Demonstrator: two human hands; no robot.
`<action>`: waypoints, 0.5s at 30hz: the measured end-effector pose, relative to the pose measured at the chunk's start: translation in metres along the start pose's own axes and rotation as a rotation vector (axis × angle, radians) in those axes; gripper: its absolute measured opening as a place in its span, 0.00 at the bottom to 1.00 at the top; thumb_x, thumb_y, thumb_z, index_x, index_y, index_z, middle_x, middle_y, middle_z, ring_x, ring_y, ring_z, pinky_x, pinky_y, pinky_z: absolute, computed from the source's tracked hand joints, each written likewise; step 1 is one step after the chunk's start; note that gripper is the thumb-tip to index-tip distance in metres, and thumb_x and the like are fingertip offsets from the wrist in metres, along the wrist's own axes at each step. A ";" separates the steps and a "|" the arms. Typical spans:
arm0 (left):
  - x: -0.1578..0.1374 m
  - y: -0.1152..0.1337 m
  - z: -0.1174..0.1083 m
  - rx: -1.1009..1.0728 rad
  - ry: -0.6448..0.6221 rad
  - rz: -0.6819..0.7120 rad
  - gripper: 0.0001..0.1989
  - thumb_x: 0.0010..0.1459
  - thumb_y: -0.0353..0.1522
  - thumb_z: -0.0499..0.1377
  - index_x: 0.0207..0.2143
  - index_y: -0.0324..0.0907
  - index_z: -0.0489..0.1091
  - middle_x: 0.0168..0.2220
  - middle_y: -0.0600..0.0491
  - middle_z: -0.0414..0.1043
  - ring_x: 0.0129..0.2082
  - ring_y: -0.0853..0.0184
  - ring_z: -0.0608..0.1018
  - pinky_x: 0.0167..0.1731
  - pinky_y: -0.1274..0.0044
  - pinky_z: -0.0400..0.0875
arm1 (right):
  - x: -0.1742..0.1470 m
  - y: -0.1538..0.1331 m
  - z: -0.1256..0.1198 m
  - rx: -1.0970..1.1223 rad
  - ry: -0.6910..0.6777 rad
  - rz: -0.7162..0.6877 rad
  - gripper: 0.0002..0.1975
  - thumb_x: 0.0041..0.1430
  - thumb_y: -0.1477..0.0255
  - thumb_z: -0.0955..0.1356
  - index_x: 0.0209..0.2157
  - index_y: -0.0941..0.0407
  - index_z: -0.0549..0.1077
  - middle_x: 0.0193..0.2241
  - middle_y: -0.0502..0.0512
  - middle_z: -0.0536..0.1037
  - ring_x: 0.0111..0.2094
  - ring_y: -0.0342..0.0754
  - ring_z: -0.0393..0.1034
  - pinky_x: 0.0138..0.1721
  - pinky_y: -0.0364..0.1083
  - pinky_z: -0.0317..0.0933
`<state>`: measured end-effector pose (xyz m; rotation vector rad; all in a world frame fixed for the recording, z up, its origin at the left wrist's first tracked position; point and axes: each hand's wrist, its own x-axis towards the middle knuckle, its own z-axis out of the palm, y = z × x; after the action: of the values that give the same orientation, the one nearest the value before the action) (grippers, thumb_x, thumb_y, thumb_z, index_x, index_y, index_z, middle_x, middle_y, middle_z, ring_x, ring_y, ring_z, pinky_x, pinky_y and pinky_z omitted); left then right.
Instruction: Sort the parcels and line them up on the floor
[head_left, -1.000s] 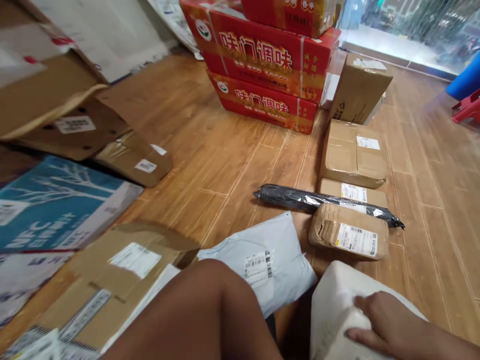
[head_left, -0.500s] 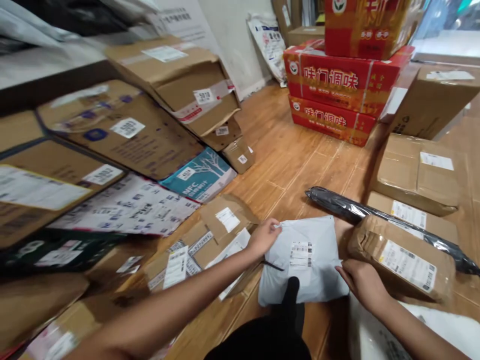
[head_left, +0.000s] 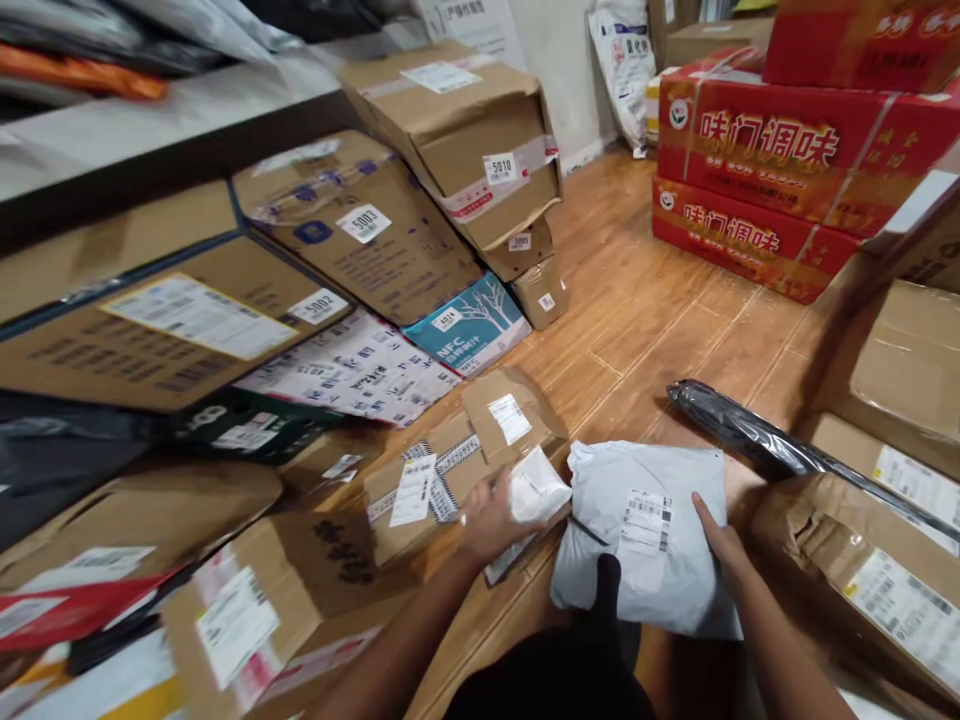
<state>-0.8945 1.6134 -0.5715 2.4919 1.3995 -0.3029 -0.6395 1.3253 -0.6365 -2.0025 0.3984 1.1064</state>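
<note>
In the lower middle lies a pale grey plastic mailing bag (head_left: 592, 580) with a white printed label. At its right edge, my right hand (head_left: 721, 545) grips it, thumb or finger on top, the other fingers hidden. To the left of the bag, my left hand (head_left: 491, 515) is closed around a small white packet (head_left: 538, 482). Behind that hand a taped cardboard parcel (head_left: 450, 470) with white labels lies on the floor. A thin dark strip (head_left: 589, 530) crosses the bag's left side.
Stacked cartons (head_left: 450, 130) with number labels stand on the left. Red boxes (head_left: 750, 235) are piled at the back right. A long black-wrapped roll (head_left: 742, 420) lies over cardboard parcels (head_left: 795, 510) at right. Wooden floor (head_left: 622, 270) runs between.
My left hand has let go of the mailing bag's upper left corner and moved left onto the small white packet. My right hand has shifted up the bag's right edge. The view has turned left.
</note>
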 end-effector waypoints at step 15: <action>-0.020 0.005 -0.009 0.252 -0.169 0.036 0.62 0.38 0.39 0.71 0.74 0.39 0.48 0.72 0.27 0.48 0.71 0.35 0.55 0.67 0.54 0.49 | -0.130 -0.085 -0.093 0.269 0.143 -0.514 0.30 0.34 0.53 0.82 0.36 0.59 0.83 0.32 0.60 0.87 0.34 0.58 0.81 0.29 0.46 0.73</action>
<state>-0.8999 1.5976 -0.5563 2.6111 1.3185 -0.7053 -0.6107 1.2948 -0.4606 -1.8049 0.0847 0.5604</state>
